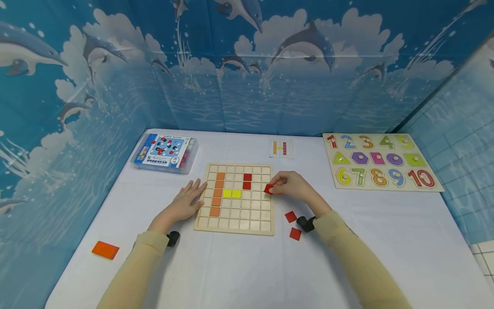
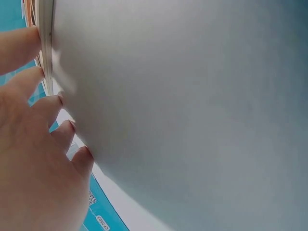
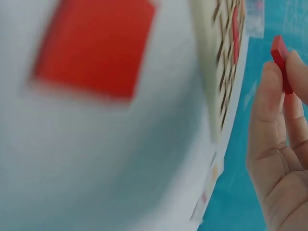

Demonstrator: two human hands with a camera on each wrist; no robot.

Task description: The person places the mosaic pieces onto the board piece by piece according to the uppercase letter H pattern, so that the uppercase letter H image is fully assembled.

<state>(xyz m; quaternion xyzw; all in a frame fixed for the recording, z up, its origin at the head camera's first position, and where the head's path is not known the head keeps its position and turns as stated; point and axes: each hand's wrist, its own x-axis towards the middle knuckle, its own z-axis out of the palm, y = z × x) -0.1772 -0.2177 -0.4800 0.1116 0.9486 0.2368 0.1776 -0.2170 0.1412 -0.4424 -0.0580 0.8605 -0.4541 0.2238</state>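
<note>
A wooden grid board [image 1: 231, 228] lies flat on the white table. Several orange tiles [image 1: 215, 211] form a column in its cells, two yellow tiles [image 1: 231, 194] sit side by side, and two red tiles [image 1: 247, 181] are stacked in one column. My right hand [image 1: 291, 185] pinches a red square tile [image 3: 280, 60] between thumb and fingers, over the board's right edge. With fingers spread, my left hand [image 1: 183, 202] touches the board's left edge; the left wrist view shows the fingertips [image 2: 36, 74] against its side. Two loose red tiles [image 1: 295, 234] lie near my right wrist.
A pattern card [image 1: 282, 148] lies behind the board. At the back left is a clear plastic box [image 1: 166, 152] with a molecule picture. A number-and-shape puzzle board [image 1: 382, 162] occupies the back right. An orange block [image 1: 105, 249] lies at front left.
</note>
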